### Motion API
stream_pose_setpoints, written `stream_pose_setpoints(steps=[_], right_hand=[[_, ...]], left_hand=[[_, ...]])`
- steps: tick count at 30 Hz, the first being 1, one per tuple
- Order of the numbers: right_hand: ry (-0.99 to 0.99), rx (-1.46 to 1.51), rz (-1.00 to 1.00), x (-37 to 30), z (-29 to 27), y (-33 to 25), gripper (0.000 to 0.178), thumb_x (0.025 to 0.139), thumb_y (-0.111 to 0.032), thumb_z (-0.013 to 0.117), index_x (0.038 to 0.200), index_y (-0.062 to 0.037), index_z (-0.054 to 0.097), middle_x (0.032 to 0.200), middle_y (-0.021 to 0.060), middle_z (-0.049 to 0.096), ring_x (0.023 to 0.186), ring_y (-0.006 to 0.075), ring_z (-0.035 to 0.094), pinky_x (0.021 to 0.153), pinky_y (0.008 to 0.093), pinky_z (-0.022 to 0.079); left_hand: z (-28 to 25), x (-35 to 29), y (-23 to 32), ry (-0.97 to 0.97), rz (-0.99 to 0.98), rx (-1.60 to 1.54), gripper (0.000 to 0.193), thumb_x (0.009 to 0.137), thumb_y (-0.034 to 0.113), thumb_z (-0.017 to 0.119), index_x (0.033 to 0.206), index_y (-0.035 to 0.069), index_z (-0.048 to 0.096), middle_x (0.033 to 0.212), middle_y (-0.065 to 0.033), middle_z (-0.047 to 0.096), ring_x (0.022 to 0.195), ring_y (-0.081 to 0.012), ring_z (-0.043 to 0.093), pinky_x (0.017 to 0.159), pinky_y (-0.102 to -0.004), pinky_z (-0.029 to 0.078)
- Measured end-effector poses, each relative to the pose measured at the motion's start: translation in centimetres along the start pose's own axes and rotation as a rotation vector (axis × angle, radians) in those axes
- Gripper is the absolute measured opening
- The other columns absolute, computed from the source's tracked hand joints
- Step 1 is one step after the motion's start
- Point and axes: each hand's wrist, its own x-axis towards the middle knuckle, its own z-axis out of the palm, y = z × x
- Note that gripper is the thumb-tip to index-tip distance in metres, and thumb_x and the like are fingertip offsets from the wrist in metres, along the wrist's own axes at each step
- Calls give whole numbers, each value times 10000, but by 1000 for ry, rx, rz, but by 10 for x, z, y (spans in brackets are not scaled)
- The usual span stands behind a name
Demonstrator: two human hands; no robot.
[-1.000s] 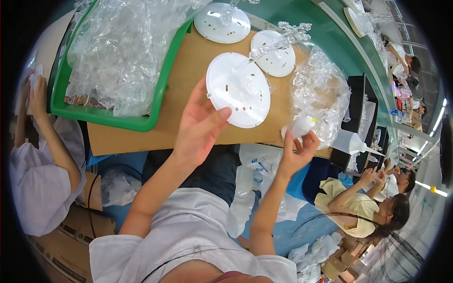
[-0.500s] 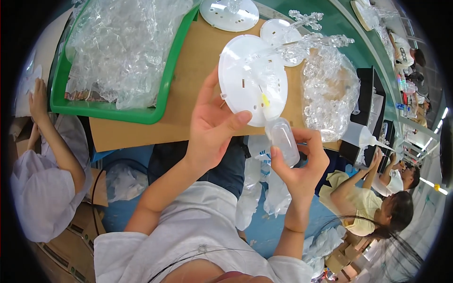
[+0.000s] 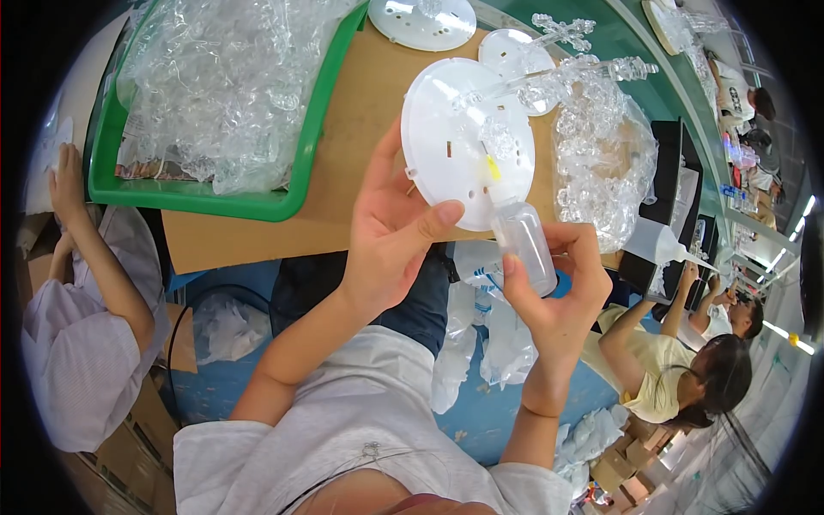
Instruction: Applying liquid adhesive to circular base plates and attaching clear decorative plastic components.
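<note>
My left hand [image 3: 390, 227] grips the edge of a round white plastic disc [image 3: 436, 107], thumb on the near face. Small slots and holes dot the disc, and a clear faceted plastic stem [image 3: 631, 69] extends from it to the upper right. Between the fingers and thumb of my right hand [image 3: 566, 296] is a translucent squeeze bottle [image 3: 527, 251]. Its yellow tip [image 3: 492, 167] is at the disc's surface; whether it touches cannot be made out. Behind lie two more white discs, one at the top [image 3: 421, 21] and a smaller one [image 3: 515, 58].
A green tray [image 3: 296, 184] full of clear plastic parts [image 3: 223, 94] stands at left on a cardboard sheet [image 3: 360, 86]. Right of the disc are a bag of clear pieces [image 3: 601, 163], a white nozzle bottle [image 3: 654, 240] and a black bin [image 3: 668, 142]. Co-workers sit on both sides.
The disc and bottle have shifted slightly right, and the disc faces me a little more. The bottle has tilted a bit, with my right hand moving right along with it.
</note>
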Motion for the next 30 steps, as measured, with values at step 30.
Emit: stream_pose_setpoints(steps=[30], right_hand=[[112,632,-3,4,45,107,514,742,24,688,1200,-3,456,1133,133,581,1106,217,556,957,331,416]], left_hand=[[-34,7,0,207,-73,256,640,878,-28,548,1432,67,242,1323,-113,476,1222,-220,480,1007,-378,425]])
